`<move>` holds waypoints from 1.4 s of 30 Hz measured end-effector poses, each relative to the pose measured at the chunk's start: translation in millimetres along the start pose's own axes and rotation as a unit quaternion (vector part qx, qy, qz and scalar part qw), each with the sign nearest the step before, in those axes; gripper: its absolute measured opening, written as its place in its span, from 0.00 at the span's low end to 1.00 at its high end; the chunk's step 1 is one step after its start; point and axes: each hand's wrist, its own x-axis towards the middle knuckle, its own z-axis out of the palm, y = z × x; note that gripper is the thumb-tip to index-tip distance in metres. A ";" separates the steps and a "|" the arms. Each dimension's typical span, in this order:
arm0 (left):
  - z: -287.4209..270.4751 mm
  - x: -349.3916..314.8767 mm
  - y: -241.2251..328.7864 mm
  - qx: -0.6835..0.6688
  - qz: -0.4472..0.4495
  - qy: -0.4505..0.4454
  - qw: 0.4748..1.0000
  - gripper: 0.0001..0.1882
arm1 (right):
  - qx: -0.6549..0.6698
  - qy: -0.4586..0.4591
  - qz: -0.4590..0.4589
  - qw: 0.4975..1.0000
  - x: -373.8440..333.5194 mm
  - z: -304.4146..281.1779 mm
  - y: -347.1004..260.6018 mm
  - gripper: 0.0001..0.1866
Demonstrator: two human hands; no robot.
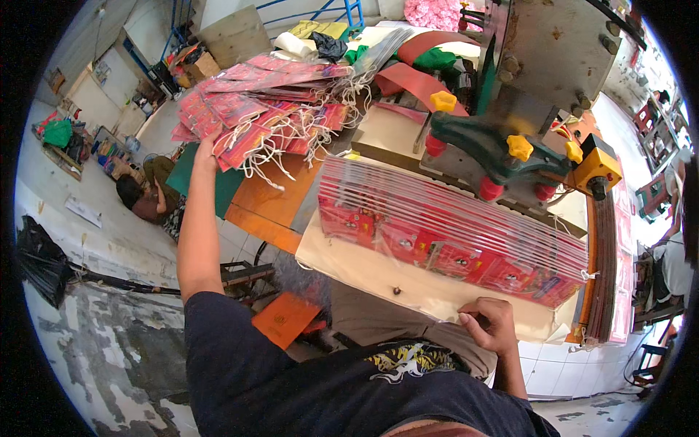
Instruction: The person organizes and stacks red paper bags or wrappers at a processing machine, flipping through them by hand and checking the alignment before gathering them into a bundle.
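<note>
Heap of red bags (240,105), upper left; overlapped row (466,251), centre.
Left hand (209,149) touches the heap, grip unclear; right hand (489,324), lower right, curls, seemingly empty, by the board (378,275); overlapping likely keeps edges separable.

Red, white-stringed packets (231,108), apparently plastic, lie loosely heaped.

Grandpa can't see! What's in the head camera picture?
A person's left hand touches a loose pile of flat, white-stringed red plastic packets. The curled right hand is by the near edge of a flat cream board bearing overlapping red plastic packets.
</note>
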 end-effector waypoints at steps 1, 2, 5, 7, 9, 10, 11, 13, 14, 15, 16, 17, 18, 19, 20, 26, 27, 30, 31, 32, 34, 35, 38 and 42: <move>-0.8 -2.4 5.1 -0.011 -0.006 -0.005 1.000 0.23 | 0.002 0.004 -0.003 1.000 0.0 0.6 0.9 0.05; -5.4 -5.6 12.2 -0.007 -0.005 -0.016 1.000 0.23 | 0.003 0.008 -0.008 1.000 0.2 1.3 2.1 0.05; -21.8 -15.2 29.1 -0.005 0.003 -0.020 1.000 0.24 | 0.001 0.010 -0.012 1.000 -0.3 2.5 4.0 0.05; -38.1 -22.3 43.1 0.012 0.037 -0.004 0.999 0.24 | -0.004 -0.003 -0.001 1.000 -1.1 1.8 2.6 0.05; -35.5 -29.7 46.9 0.010 0.059 0.010 0.998 0.24 | -0.015 -0.005 -0.008 1.000 0.2 1.2 2.0 0.05; -32.6 -32.0 47.3 0.007 0.074 0.013 0.997 0.24 | -0.019 -0.006 -0.012 1.000 0.7 1.2 1.8 0.04; -28.5 -35.7 49.8 0.004 0.090 0.016 0.996 0.24 | -0.018 -0.003 -0.018 1.000 0.6 1.5 1.7 0.04; -13.4 -42.9 49.2 0.013 0.124 0.051 0.991 0.23 | -0.019 0.003 -0.025 1.000 0.9 2.7 2.4 0.04; -14.4 -47.1 53.3 0.010 0.128 0.049 0.991 0.23 | -0.022 -0.001 -0.025 0.999 1.1 2.8 3.0 0.05; -15.8 -52.1 57.5 0.008 0.132 0.046 0.990 0.23 | -0.025 -0.006 -0.025 0.999 1.3 2.8 3.5 0.05; -17.6 -57.5 61.3 0.006 0.136 0.044 0.990 0.23 | -0.027 -0.010 -0.025 0.999 1.5 3.1 3.7 0.05; -20.9 -65.5 62.9 0.013 0.150 0.047 0.988 0.23 | -0.026 -0.012 -0.024 0.999 1.6 3.8 3.4 0.05; -16.2 -71.7 62.5 0.008 0.156 0.043 0.987 0.23 | -0.027 -0.010 -0.021 0.999 1.4 3.5 2.0 0.05; -12.0 -78.8 62.0 0.003 0.162 0.039 0.986 0.23 | -0.027 -0.008 -0.019 0.999 1.4 3.6 0.9 0.05; -7.0 -88.1 62.2 -0.001 0.169 0.036 0.985 0.23 | -0.031 -0.008 -0.021 0.999 1.2 3.3 0.4 0.04; 54.6 -187.0 37.5 -0.003 0.189 0.012 0.982 0.27 | -0.038 -0.012 -0.021 0.999 -0.4 1.7 -1.7 0.05; 65.4 -207.5 30.7 -0.002 0.184 0.022 0.983 0.27 | -0.030 -0.021 -0.008 0.999 0.9 3.1 -3.6 0.05; 109.3 -263.8 15.8 0.015 0.190 0.039 0.981 0.27 | 0.034 -0.001 0.031 0.999 8.6 13.3 -20.9 0.07; 121.0 -278.0 9.8 0.023 0.196 0.043 0.979 0.28 | 0.063 0.014 0.044 0.997 14.1 19.5 -29.1 0.08; 131.8 -287.4 1.2 0.015 0.189 0.038 0.981 0.28 | 0.084 0.019 0.015 0.996 20.3 23.6 -36.0 0.09; 142.2 -309.2 -8.2 0.004 0.181 0.035 0.983 0.28 | 0.132 0.024 -0.048 0.990 38.2 31.1 -50.7 0.12; 136.0 -319.7 -9.3 0.024 0.189 0.015 0.982 0.29 | 0.139 0.013 -0.083 0.987 49.3 33.1 -59.9 0.16; 130.1 -346.7 -19.3 0.033 0.165 0.007 0.986 0.30 | 0.184 0.000 -0.105 0.977 80.9 36.3 -97.0 0.29; 126.2 -372.9 -39.9 0.010 0.216 0.006 0.976 0.33 | 0.232 -0.006 -0.140 0.962 113.1 46.9 -126.5 0.40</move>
